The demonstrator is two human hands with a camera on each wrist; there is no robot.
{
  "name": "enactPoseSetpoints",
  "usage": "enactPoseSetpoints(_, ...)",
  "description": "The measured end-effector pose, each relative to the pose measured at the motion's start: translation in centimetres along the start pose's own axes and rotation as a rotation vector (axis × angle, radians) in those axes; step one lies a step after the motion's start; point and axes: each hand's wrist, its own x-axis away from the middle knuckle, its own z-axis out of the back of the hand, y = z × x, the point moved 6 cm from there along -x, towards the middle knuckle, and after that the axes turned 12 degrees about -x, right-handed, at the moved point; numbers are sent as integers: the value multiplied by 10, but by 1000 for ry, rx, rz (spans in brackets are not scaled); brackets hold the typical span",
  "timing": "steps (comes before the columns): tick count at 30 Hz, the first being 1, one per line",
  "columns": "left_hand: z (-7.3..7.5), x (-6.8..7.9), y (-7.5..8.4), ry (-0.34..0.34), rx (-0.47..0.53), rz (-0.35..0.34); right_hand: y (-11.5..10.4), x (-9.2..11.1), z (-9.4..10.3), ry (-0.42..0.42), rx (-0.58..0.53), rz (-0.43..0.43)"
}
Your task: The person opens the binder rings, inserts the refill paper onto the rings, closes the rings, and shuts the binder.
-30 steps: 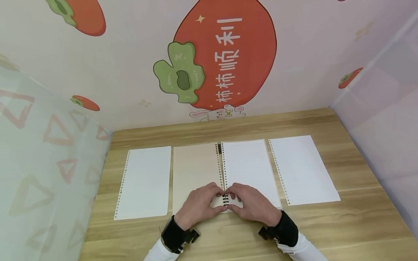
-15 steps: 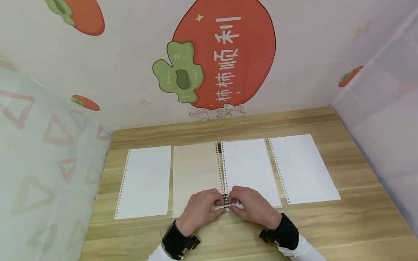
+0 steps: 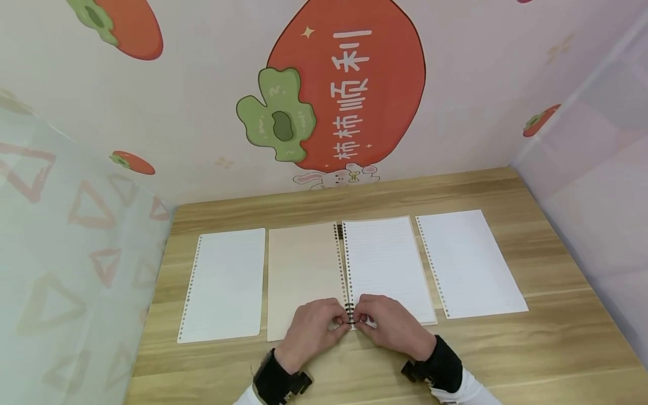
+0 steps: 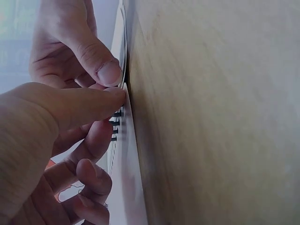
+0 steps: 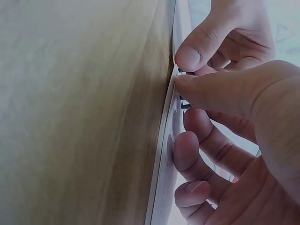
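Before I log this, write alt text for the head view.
A person's left hand and right hand pinch the ring binding of an open notebook at its near end. On the wooden table, a loose punched sheet lies left, another sheet right.

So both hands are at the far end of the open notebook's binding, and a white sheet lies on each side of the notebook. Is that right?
Not the far end: the head view shows the left hand and right hand at the near end of the binding of the open notebook. The left white sheet and right white sheet lie as you say.
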Motion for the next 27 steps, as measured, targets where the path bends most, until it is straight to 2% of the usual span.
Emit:
enactPoseSetpoints(16, -2, 0, 2, 12, -11, -20, -4, 1, -5, 38, 33, -18)
enactPoseSetpoints(27, 1, -1, 3, 17, -16, -50, -4, 1, -4, 106, 91, 31)
